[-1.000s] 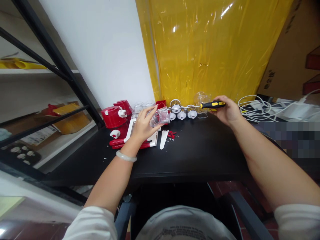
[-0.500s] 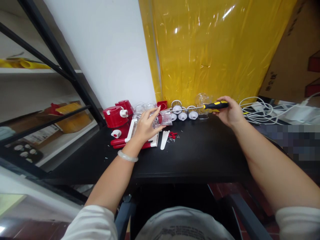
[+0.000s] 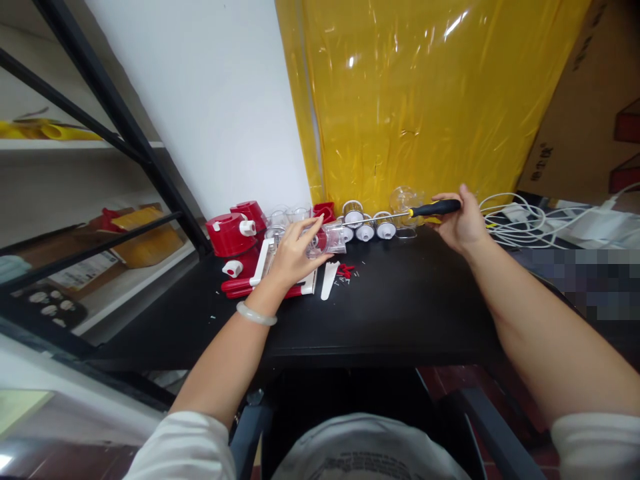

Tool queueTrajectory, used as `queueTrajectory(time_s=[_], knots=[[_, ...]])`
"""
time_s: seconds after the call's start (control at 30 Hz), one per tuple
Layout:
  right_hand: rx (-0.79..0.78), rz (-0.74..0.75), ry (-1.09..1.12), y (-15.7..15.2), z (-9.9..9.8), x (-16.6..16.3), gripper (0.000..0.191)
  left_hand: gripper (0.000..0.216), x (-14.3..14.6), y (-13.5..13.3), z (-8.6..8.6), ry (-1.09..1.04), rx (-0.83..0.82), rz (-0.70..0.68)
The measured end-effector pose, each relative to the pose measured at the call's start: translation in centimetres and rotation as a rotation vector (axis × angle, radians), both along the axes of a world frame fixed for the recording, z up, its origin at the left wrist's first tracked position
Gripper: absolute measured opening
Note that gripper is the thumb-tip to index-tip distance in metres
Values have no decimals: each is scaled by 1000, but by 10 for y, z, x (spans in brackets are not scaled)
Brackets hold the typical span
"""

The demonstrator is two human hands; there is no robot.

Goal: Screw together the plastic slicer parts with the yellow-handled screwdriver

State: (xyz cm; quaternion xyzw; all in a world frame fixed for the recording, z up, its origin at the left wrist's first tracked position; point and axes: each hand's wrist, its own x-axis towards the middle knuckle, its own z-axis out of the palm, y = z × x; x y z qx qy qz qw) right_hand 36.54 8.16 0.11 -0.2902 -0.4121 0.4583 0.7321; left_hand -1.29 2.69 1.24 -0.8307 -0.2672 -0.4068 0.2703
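My left hand [image 3: 293, 255] grips a clear plastic housing [image 3: 330, 239] held over red and white plastic parts [image 3: 260, 283] on the black table [image 3: 400, 300]. My right hand [image 3: 463, 223] holds a screwdriver with a black and yellow handle [image 3: 434, 208]. Its thin metal shaft [image 3: 380, 217] points left, with the tip at the clear housing. A pale bangle sits on my left wrist.
Red lidded parts [image 3: 231, 233], clear cups and several white-capped drums [image 3: 367, 229] line the table's back edge by a yellow plastic sheet [image 3: 420, 93]. White cables [image 3: 520, 220] lie at the right. A white flat piece [image 3: 329, 279] and small red bits lie near the parts. A black shelf frame [image 3: 120, 127] stands left.
My right hand has turned on the screwdriver handle, thumb now raised. My left hand and the clear housing have stayed nearly in place.
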Motion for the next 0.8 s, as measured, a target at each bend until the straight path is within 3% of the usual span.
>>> queueTrajectory(time_s=[0.1,0.27,0.33,0.4,0.57,0.67,0.8], knots=[[-2,-120,-163,8,-5,1,52,90,0,0,0,1,17,-10],[22,4,-38,5,-4,1,16,90,-2,2,0,-4,12,-7],[44,74,3,0,-2,2,12,90,-1,1,-1,-2,5,-7],[67,74,-10,-3,0,3,15,89,-1,1,0,3,4,-12],[-7,-82,-152,6,-5,3,42,90,-1,2,0,1,16,-19],[-13,-97,-138,7,-5,0,27,89,-1,2,0,0,9,-6],[-7,53,72,-4,2,-1,11,89,0,0,0,2,0,-7]])
